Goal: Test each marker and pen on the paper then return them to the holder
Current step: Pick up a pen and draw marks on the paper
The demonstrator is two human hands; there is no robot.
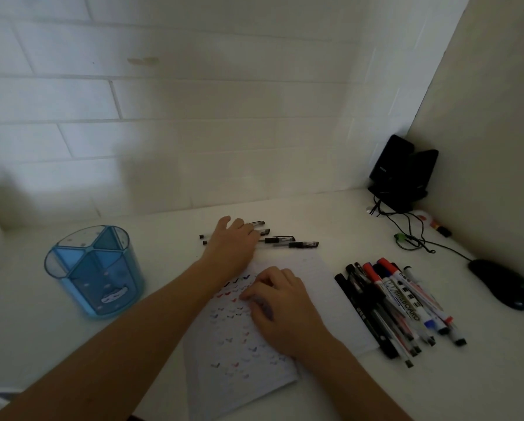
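Note:
A sheet of paper [309, 275] with rows of red, blue and black tick marks lies on the white desk. My left hand [232, 241] reaches over a row of several black gel pens [297, 243] beyond the paper, fingers laid across them. My right hand [280, 302] rests on the paper with curled fingers; whether it holds a pen is hidden. A pile of several markers and pens [397, 302] lies to the right of the paper. The blue compartmented holder [95, 270] stands at the left with no pens in it.
A black mouse [502, 284] with its cable sits at the far right. Two black speakers [402, 171] stand in the back right corner. A small marker [433, 222] lies near them. A tiled wall backs the desk and a panel closes the right side.

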